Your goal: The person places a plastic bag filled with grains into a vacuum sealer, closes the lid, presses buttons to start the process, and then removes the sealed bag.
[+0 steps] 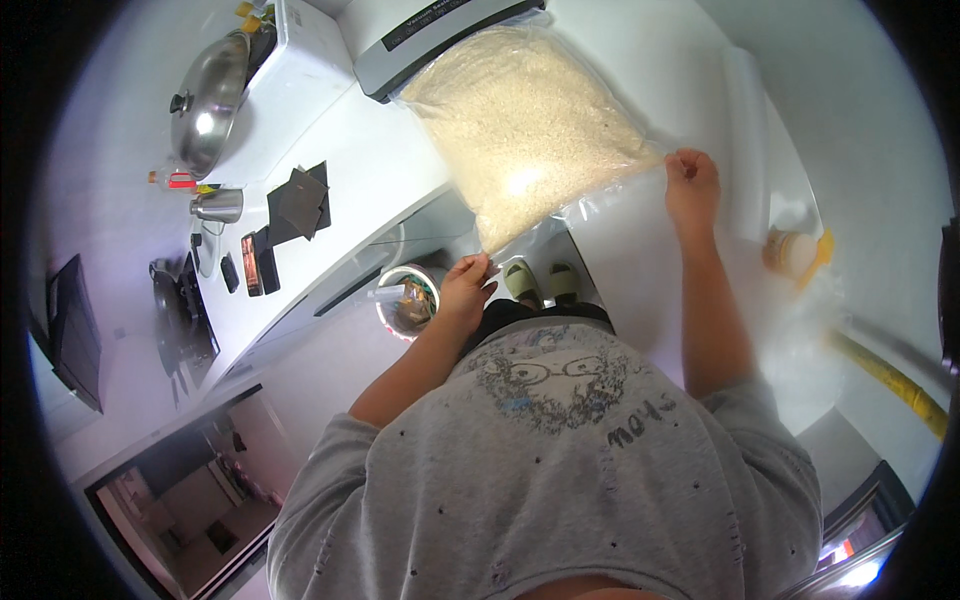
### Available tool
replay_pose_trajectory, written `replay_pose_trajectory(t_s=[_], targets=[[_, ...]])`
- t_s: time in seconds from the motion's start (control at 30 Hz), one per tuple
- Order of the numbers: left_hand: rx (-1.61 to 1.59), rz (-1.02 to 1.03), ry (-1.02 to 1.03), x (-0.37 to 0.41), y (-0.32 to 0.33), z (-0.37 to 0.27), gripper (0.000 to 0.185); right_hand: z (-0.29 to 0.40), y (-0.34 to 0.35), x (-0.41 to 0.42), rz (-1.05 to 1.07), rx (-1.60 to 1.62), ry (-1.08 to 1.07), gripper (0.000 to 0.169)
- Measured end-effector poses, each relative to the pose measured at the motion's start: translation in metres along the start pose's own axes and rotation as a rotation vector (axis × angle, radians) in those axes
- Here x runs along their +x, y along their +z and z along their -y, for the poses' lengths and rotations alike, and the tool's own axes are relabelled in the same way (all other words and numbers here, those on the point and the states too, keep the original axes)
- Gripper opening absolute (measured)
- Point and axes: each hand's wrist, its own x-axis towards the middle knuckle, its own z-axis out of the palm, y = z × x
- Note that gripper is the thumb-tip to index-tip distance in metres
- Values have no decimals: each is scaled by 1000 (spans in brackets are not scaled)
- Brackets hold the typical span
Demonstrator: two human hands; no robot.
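A large clear plastic bag full of pale grains [532, 127] lies on the white counter, its near end reaching past the counter's edge. My left hand [466, 289] pinches the bag's near left corner between thumb and fingers. The near right corner is gripped by my right hand [691, 180], fingers curled in. Against the bag's far end sits a grey and black vacuum sealer [442, 41]; whether the bag's edge is inside it cannot be told.
Left on the counter are dark flat sheets [300, 202], a phone [252, 264], a metal cup [219, 205] and a white box [300, 90] near a steel lid [210, 105]. Below stands a waste bin [382, 319]. A jar [791, 253] is at the right.
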Motion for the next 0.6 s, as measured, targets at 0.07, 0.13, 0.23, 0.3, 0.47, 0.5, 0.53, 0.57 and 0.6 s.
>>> replay_pose_trajectory(t_s=[0.07, 0.13, 0.23, 0.3, 0.47, 0.5, 0.53, 0.57, 0.6], targets=[[-18, 10, -13, 1, -1, 0, 12, 21, 3, -5, -82, -182, -376, 17], [-42, 25, -27, 2, -4, 1, 12, 42, 5, -8, 24, -275, -695, 24], [-54, 30, -36, 2, -6, 2, 11, 72, 15, -23, 245, -336, -761, 35], [-49, 37, -37, 4, -9, 4, 9, 76, 27, -26, 280, -328, -782, 34], [7, 28, -16, 0, -9, 5, 7, 82, 47, -26, 350, -339, -758, 38], [15, 27, -17, 0, -9, 5, 7, 82, 50, -25, 359, -336, -754, 39], [22, 26, -18, 1, -10, 6, 7, 82, 51, -23, 367, -332, -750, 40], [18, 11, -30, 2, -11, 8, 7, 81, 52, -22, 374, -346, -751, 40], [13, -7, -42, 2, -13, 9, 7, 80, 53, -22, 385, -357, -752, 41]])
